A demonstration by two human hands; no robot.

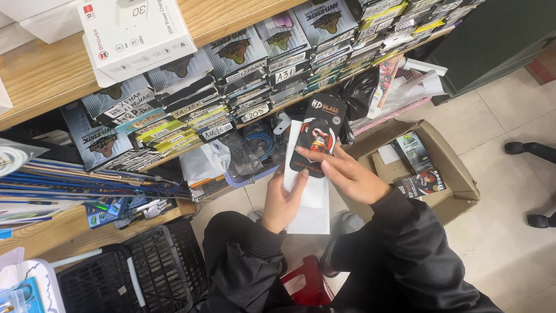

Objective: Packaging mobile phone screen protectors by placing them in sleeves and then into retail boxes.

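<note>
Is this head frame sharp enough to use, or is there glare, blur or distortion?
Head view: even indoor light, soft shadows; both hands, left hand and right hand, and the black packet are sharp; mild glare on the white sleeve; wide-angle lens bends the shelf.

Ahead of both hands, the wooden shelf (243, 23) edge is packed with stacked slim boxes (272, 69), leaving no gap to reach between them. Below it, blue cables (263, 142) and plastic bags (202, 162) fill the recess. To the right, an open cardboard box (457, 174) (partly filled with packets) stands near the right hand (350, 177). A black crate (139, 272) blocks the lower left. Open tiled floor (509, 226) lies farther right, with chair feet (530, 148) on it.
</note>
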